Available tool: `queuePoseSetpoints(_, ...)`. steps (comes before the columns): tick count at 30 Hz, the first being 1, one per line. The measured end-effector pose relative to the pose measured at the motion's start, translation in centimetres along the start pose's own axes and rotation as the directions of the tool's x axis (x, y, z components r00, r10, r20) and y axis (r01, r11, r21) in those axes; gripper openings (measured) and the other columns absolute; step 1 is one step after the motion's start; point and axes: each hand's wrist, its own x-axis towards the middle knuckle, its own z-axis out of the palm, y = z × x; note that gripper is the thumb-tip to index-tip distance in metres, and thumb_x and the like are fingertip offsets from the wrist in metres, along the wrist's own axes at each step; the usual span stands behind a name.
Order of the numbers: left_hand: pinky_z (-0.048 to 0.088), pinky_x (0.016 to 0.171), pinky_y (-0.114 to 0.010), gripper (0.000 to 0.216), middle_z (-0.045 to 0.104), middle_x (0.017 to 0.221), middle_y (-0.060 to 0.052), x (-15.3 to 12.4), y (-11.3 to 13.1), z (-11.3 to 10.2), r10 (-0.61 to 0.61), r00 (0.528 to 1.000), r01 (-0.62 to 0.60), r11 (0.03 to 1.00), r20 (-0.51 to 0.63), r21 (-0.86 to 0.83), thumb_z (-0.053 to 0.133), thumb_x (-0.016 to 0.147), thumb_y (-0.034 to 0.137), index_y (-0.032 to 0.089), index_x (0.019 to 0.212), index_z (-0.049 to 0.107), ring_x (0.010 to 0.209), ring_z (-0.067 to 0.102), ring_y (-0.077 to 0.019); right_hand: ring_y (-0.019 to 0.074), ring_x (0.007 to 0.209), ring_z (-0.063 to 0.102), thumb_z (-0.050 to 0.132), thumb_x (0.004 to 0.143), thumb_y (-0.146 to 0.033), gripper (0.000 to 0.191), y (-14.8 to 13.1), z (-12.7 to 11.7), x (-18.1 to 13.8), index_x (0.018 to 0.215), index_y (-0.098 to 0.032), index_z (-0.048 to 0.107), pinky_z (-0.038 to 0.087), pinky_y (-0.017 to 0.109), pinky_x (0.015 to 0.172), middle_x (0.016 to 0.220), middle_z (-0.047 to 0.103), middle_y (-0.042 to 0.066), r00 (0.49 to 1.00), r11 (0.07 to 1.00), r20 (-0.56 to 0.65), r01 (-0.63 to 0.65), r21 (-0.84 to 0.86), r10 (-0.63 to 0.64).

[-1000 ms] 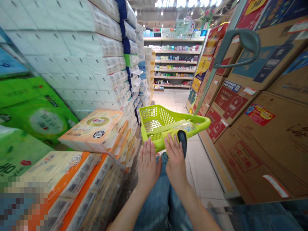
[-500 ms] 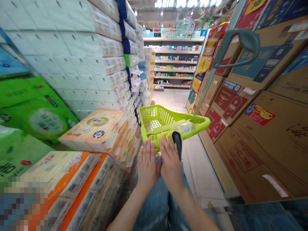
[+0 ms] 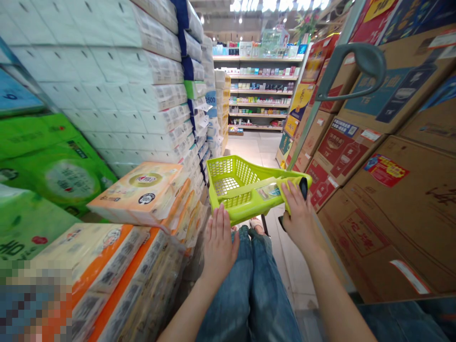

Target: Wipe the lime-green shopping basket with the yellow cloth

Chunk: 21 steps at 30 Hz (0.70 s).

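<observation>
In front of my legs is a lime-green plastic shopping basket with a lattice wall, part of a cart. My left hand rests against its near rim, with fingers straight and side by side, holding nothing. On the right, my right hand presses a yellow cloth with dark edges onto the rim near the basket's narrow end. Its fingers lie over the cloth and cover part of it. A clear label panel sits on the rim between my hands.
Stacked white tissue packs and orange tissue packs stand close on the left. Cardboard boxes line the right side. A grey loop handle juts in at upper right. Shelves of small goods stand beyond the tiled floor.
My right hand has slid right along the rim with the yellow cloth, away from my left hand, uncovering the label panel. My left hand and the basket have stayed in place.
</observation>
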Motion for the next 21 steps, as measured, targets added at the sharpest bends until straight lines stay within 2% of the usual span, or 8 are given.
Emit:
queuePoseSetpoints(2, 0.028, 0.119, -0.048, 0.082, 0.029, 0.158, -0.023, 0.0, 0.0, 0.1, -0.002, 1.0, 0.002, 1.0, -0.001, 0.002, 0.053, 0.094, 0.027, 0.005, 0.156, 0.005, 0.151, 0.019, -0.0297, 0.0287, 0.146, 0.032, 0.045, 0.073, -0.003, 0.089, 2.7, -0.3, 1.6, 0.156, -0.023, 0.022, 0.025, 0.063, 0.116, 0.157, 0.037, 0.011, 0.999, 0.999, 0.047, 0.012, -0.04, -0.01)
queuePoseSetpoints(4, 0.028, 0.119, -0.048, 0.081, 0.031, 0.157, -0.023, 0.1, 0.0, 0.1, -0.005, 1.0, 0.005, 1.0, -0.007, 0.0, 0.053, 0.094, 0.028, 0.005, 0.156, 0.005, 0.15, 0.02, -0.0296, 0.0298, 0.141, 0.039, 0.048, 0.073, -0.007, 0.089, 5.0, -0.5, 3.3, 0.156, -0.02, 0.02, 0.024, 0.065, 0.115, 0.151, 0.045, 0.013, 0.995, 0.997, 0.09, 0.043, -0.066, -0.037)
queuePoseSetpoints(7, 0.03, 0.118, -0.048, 0.081, 0.03, 0.157, -0.023, 0.1, 0.0, 0.2, -0.007, 1.0, 0.007, 1.0, -0.008, 0.007, 0.052, 0.094, 0.029, 0.005, 0.156, 0.005, 0.15, 0.02, -0.0304, 0.0296, 0.13, 0.049, 0.051, 0.073, -0.01, 0.083, 7.2, -0.7, 5.4, 0.152, -0.016, 0.03, 0.021, 0.063, 0.116, 0.135, 0.06, 0.014, 0.981, 0.991, 0.173, 0.105, -0.084, -0.089)
queuePoseSetpoints(9, 0.03, 0.118, -0.048, 0.08, 0.031, 0.157, -0.024, 0.1, 0.1, 0.2, -0.016, 1.0, 0.016, 1.0, -0.014, 0.009, 0.052, 0.094, 0.03, 0.005, 0.156, 0.006, 0.15, 0.02, -0.0308, 0.0294, 0.124, 0.053, 0.052, 0.071, -0.01, 0.077, 7.8, -0.8, 6.1, 0.147, -0.013, 0.041, 0.027, 0.058, 0.115, 0.128, 0.064, 0.014, 0.967, 0.986, 0.218, 0.149, -0.075, -0.13)
queuePoseSetpoints(13, 0.03, 0.118, -0.05, 0.079, 0.037, 0.154, -0.025, -0.1, 0.2, 0.0, -0.048, 0.997, 0.047, 0.999, -0.064, -0.007, 0.054, 0.094, 0.029, 0.006, 0.156, 0.01, 0.15, 0.022, -0.0303, 0.029, 0.113, 0.056, 0.053, 0.068, -0.008, 0.073, 7.2, -1.0, 5.7, 0.141, -0.014, 0.05, 0.037, 0.049, 0.107, 0.12, 0.067, 0.012, 0.969, 0.985, 0.187, 0.171, -0.04, -0.16)
queuePoseSetpoints(18, 0.03, 0.117, -0.051, 0.083, 0.044, 0.148, -0.026, -1.0, -0.9, -0.3, -0.066, 0.983, 0.064, 0.998, -0.172, -0.015, 0.06, 0.09, 0.025, 0.008, 0.155, 0.012, 0.15, 0.023, -0.0301, 0.0276, 0.113, 0.055, 0.051, 0.067, -0.007, 0.072, 4.3, -1.6, 2.9, 0.139, -0.017, 0.05, 0.034, 0.047, 0.106, 0.117, 0.067, 0.009, 0.99, 0.994, 0.099, 0.102, -0.047, -0.097)
queuePoseSetpoints(21, 0.03, 0.116, -0.051, 0.083, 0.046, 0.146, -0.026, -1.4, -1.7, -1.2, -0.109, 0.975, 0.109, 0.994, -0.191, -0.014, 0.062, 0.089, 0.023, 0.008, 0.155, 0.014, 0.149, 0.027, -0.0294, 0.0277, 0.111, 0.055, 0.052, 0.07, -0.009, 0.067, 1.9, -2.2, 1.4, 0.136, -0.019, 0.052, 0.034, 0.046, 0.105, 0.115, 0.067, 0.008, 0.995, 0.996, 0.073, 0.067, -0.063, -0.063)
